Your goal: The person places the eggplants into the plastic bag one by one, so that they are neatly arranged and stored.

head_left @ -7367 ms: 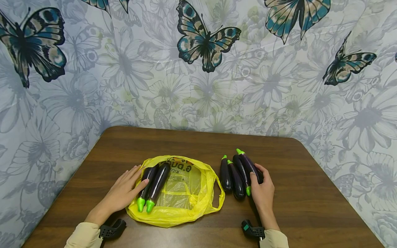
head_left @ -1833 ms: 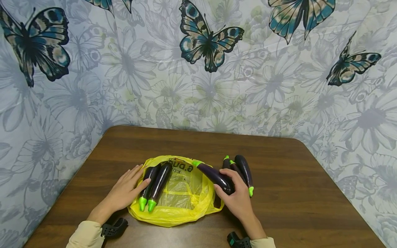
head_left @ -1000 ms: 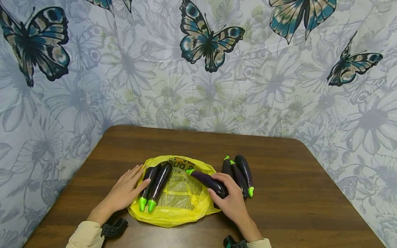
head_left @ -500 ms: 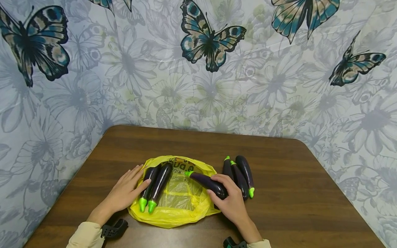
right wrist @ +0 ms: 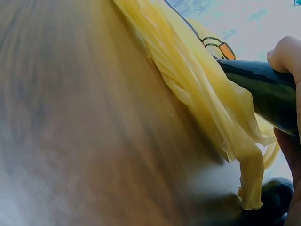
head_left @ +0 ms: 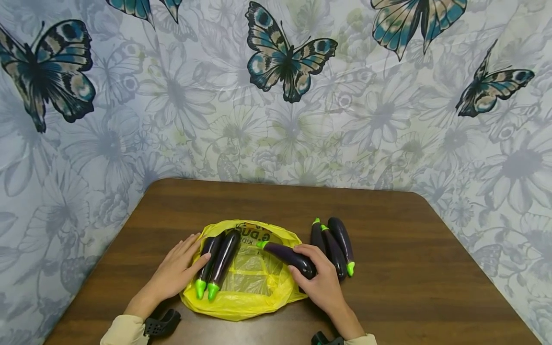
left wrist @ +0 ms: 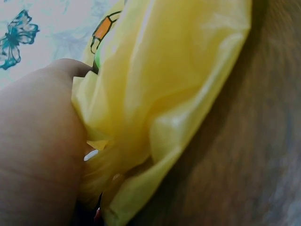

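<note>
A yellow plastic bag (head_left: 243,307) lies with its mouth spread open on the table. Two dark purple eggplants (head_left: 224,261), green ends toward me, sit side by side in its left part. My left hand (head_left: 174,272) rests on the bag's left rim, fingers straight, thumb over the nearer eggplant's side. Above the bag's right rim, my right hand (head_left: 321,280) grips another eggplant (head_left: 282,254) by its thick end, its green tip pointing left into the opening. In the right wrist view this eggplant (right wrist: 256,84) passes over the yellow rim.
Three more eggplants (head_left: 334,251) lie together on the brown wooden table (head_left: 414,268), just right of the bag and beyond my right hand. A wall covering (head_left: 379,124) with butterflies and flowers stands behind the table's far edge. Each wrist carries a black strap device (head_left: 163,324).
My right hand has taken an eggplant from the group on the right and brought it left over the bag. It has hardly moved in the last second. My left hand has stayed on the rim.
</note>
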Demonstrator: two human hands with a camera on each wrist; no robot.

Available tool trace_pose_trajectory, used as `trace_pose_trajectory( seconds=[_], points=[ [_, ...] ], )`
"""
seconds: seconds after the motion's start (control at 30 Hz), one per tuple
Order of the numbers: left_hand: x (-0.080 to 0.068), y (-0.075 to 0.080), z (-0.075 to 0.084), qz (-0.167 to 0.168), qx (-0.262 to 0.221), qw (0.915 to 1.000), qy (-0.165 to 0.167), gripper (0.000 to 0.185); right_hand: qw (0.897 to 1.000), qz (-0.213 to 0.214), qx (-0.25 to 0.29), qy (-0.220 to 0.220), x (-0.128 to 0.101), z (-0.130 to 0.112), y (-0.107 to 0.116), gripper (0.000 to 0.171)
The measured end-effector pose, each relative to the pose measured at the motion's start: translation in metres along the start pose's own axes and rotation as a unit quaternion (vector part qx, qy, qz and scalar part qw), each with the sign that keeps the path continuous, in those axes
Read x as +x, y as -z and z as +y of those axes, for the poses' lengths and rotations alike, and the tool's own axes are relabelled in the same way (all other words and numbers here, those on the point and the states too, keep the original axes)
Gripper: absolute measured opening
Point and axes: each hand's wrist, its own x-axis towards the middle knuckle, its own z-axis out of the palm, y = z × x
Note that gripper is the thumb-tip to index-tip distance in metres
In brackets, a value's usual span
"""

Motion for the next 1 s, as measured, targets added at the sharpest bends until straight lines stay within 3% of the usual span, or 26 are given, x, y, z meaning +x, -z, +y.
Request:
trace_pose_trajectory(
  seconds=[1.0],
  points=[
    [0.0,0.0012,0.003,0.005,0.002,1.0,0.005,0.074,1.0,-0.011,-0.005,0.001,0.0008,0.0011,-0.0072,0.051]
  ],
)
